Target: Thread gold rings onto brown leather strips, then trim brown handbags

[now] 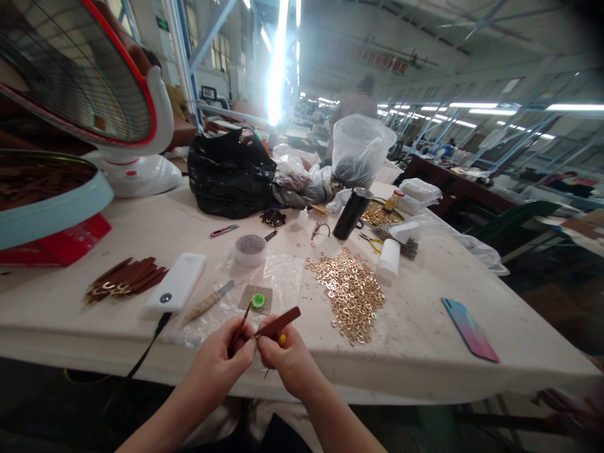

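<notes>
In front of the table edge, my left hand (230,347) is closed on a thin brown leather strip (246,316) seen edge-on. My right hand (289,360), close against the left, grips a wider brown leather strip (282,319) that sticks out to the upper right. Whether these are two strips or one folded piece, I cannot tell. A small yellow end (282,340) shows at my right fingers, and a thin dark tip pokes out below; most of that item is hidden. Just beyond the hands, a green cap-like dish (258,301) sits on a grey-brown square (264,292).
Gold metal rings (352,292) lie heaped right of centre. To the left are brown leather strips (127,277), a white power bank (177,283) with a cable, and a wrapped blade (210,302). Beyond stand a tape roll (250,250) and black cup (352,214); a phone (469,329) lies right.
</notes>
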Demonstrator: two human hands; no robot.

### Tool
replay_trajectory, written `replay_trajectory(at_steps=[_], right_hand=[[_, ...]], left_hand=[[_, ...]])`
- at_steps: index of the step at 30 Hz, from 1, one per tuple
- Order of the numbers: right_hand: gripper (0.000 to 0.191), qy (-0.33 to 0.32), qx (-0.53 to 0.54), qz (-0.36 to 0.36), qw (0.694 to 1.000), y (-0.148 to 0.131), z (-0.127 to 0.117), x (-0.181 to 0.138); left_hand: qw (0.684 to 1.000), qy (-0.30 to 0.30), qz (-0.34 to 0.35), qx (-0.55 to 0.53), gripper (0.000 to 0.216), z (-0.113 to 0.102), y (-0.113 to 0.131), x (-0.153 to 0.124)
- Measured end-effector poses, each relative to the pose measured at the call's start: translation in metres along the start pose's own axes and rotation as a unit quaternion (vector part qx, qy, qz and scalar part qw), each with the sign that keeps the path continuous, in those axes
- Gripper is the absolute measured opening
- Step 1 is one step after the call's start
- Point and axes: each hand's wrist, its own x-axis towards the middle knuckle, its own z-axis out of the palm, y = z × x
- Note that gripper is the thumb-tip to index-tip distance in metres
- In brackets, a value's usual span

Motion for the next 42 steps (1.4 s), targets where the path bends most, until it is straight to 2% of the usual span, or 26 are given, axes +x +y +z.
replay_trajectory(at_steps=[4, 7, 16, 29, 37, 42], right_hand=[[0.015, -0.065, -0.017, 0.008, 0.998, -0.009, -0.004, -0.001], [0.022, -0.081, -0.015, 0.006, 0.997, -0.015, -0.004, -0.002], [0.017, -0.036, -0.024, 0.02, 0.999, -0.008, 0.002, 0.002], [0.018, -0.014, -0.043, 0.002, 0.999, -0.01, 0.011, -0.002], [0.015, -0.025, -0.088, -0.018, 0.996, -0.01, 0.005, -0.005], [0.019, -0.008, -0.094, -0.014, 0.995, -0.009, 0.015, -0.001]], left_hand=[[1.0, 0.015, -0.012, 0.0, 0.015, -0.009, 0.011, -0.002], [0.999, 0.029, -0.005, 0.013, 0.016, -0.013, 0.016, -0.004], [0.999, -0.021, 0.01, 0.045, 0.018, -0.018, 0.0, -0.004], [1.0, -0.015, 0.012, 0.015, 0.013, -0.011, 0.007, -0.005], [0.998, -0.026, 0.029, 0.056, 0.009, -0.014, 0.006, -0.009], [0.998, -0.032, 0.012, 0.044, 0.01, -0.02, 0.007, -0.01]])
